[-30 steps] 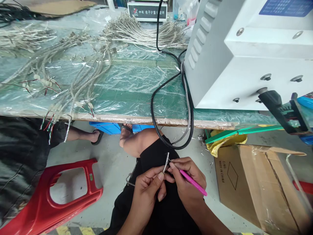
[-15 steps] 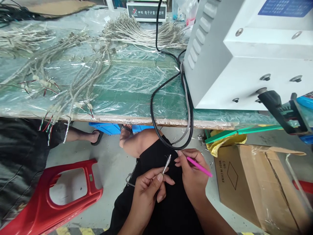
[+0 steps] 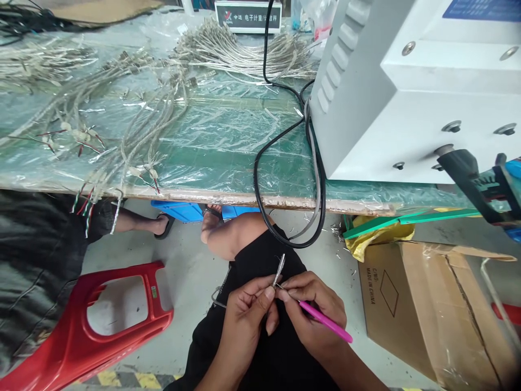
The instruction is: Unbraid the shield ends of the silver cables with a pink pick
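My left hand (image 3: pixel 249 312) pinches a cable end (image 3: pixel 280 267) between thumb and fingers above my lap. Its stripped tip, silver and foil-like, points up and away from me, with a few fine strands loose. A grey loop of cable (image 3: pixel 217 296) shows left of that hand. My right hand (image 3: pixel 315 312) is closed around a slim tool with a bright pink handle (image 3: pixel 329 323). The tool's thin dark tip meets the cable just below the silver part, where the fingertips of both hands come close together. What kind of tool it is, I cannot tell.
A plastic-covered green table (image 3: pixel 211 157) holds bundles of braided cables (image 3: pixel 244 54), a scale (image 3: pixel 248 17) and a white machine (image 3: pixel 362 136). A black cord (image 3: pixel 255 179) loops over its edge. A red stool (image 3: pixel 158 293), a cardboard box (image 3: pixel 402 304) and another person's leg (image 3: pixel 140 221) are nearby.
My right hand has moved left and down to the cable, bringing the pink-handled tool's tip against it. My left hand keeps its pinch. The view has shifted slightly.
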A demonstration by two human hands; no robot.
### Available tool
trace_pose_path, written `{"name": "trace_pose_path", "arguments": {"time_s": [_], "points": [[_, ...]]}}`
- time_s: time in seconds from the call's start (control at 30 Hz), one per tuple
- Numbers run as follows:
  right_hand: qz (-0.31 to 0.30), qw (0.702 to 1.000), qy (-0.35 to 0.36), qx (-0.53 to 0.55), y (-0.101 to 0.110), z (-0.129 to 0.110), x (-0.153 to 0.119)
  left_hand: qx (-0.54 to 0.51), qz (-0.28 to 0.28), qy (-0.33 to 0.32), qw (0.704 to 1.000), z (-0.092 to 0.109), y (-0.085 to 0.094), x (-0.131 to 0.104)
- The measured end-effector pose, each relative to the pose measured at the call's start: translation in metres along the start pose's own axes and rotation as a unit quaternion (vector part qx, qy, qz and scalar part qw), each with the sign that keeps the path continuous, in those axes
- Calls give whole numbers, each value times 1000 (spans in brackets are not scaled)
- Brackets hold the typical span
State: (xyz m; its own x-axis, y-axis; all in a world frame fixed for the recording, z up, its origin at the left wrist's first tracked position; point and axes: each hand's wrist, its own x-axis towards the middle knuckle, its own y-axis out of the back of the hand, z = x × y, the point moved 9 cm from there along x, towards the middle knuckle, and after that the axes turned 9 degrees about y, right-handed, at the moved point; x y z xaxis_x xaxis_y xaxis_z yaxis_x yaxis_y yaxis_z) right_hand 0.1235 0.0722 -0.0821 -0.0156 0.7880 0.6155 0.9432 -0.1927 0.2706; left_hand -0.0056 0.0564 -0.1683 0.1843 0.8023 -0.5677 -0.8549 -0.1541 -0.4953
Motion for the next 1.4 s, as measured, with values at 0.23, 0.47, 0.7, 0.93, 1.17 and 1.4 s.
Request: {"name": "trace_pose_path", "arguments": {"time_s": [0.23,0.47,0.7,0.93,1.17,1.4], "points": [[-10,1000,-5,-10,-2,2,-2,2,-3,-3,1000,2,-2,0],[4,1000,-9,-24,2,-1,1,14,0,-5,1000,2,0,1],[40,997,-65,-9,2,13,-6,22,-4,-9,1000,6,-3,-1],[56,992,-107,-28,4,26,-2,23,-18,-23,999,8,-4,-1],[72,969,-235,21,0,48,-10,30,-32,-21,999,7,-5,0],[110,938,-326,42,-1,62,-16,15,-45,-33,998,5,-4,0]]}}
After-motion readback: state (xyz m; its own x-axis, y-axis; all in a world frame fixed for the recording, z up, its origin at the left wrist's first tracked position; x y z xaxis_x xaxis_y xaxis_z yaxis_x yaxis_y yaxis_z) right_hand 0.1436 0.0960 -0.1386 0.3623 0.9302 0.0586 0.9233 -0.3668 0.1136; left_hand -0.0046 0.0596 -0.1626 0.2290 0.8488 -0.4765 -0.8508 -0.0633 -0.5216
